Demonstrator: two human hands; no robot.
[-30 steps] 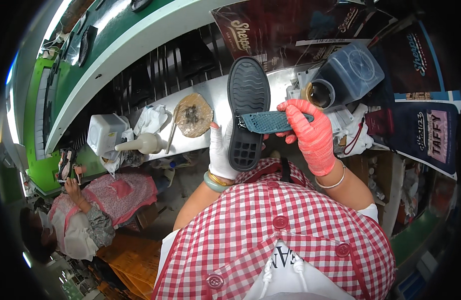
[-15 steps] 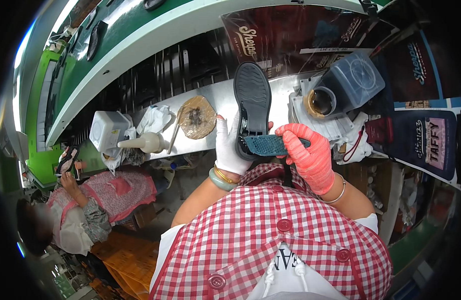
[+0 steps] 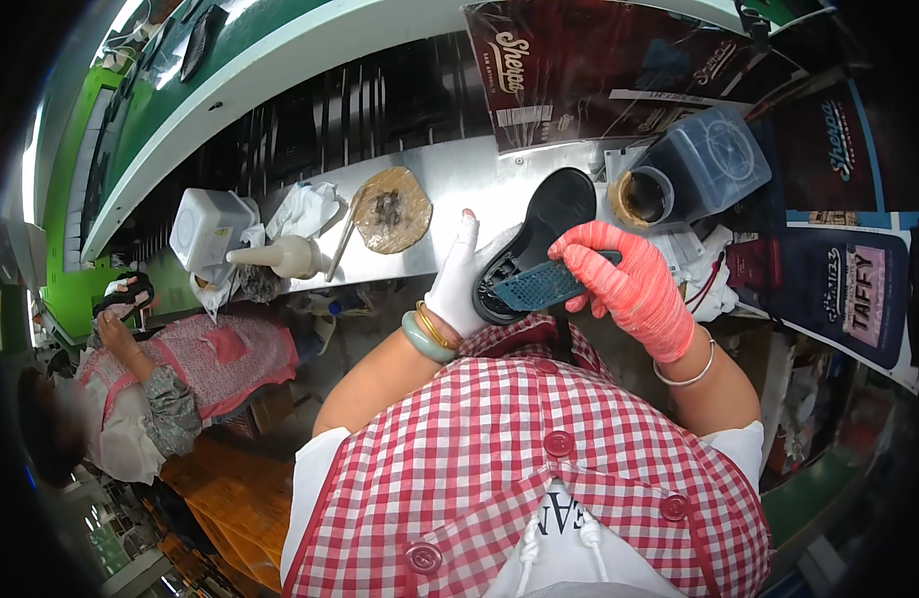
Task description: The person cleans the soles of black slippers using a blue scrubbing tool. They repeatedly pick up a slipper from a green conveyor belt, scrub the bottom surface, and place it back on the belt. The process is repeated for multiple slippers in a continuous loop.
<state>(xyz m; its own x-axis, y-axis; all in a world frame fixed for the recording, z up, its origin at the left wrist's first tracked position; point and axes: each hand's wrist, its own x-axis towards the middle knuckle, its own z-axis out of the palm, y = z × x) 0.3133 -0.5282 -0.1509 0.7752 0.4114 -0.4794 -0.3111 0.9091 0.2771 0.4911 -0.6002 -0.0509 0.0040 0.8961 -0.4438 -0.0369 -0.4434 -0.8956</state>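
Observation:
A black shoe sole (image 3: 551, 221) is tilted up in front of my chest, above the metal bench (image 3: 459, 189). My left hand (image 3: 462, 282), in a white glove, cradles its lower end from the left. My right hand (image 3: 627, 287), in a pinkish-red glove, grips a small blue ridged pad (image 3: 539, 284) and presses it against the heel part of the sole. The sole's toe points toward a round open pot (image 3: 644, 197).
On the bench lie a round brown disc with dark residue (image 3: 392, 209), a white squeeze bottle (image 3: 280, 257), a white box (image 3: 210, 229), crumpled cloth (image 3: 308, 207) and a dark plastic container (image 3: 711, 164). Another person in a pink apron (image 3: 170, 374) sits at my left.
The sole has swung from upright to leaning right, toe toward the pot. Both hands followed it, with the blue pad still held against the heel.

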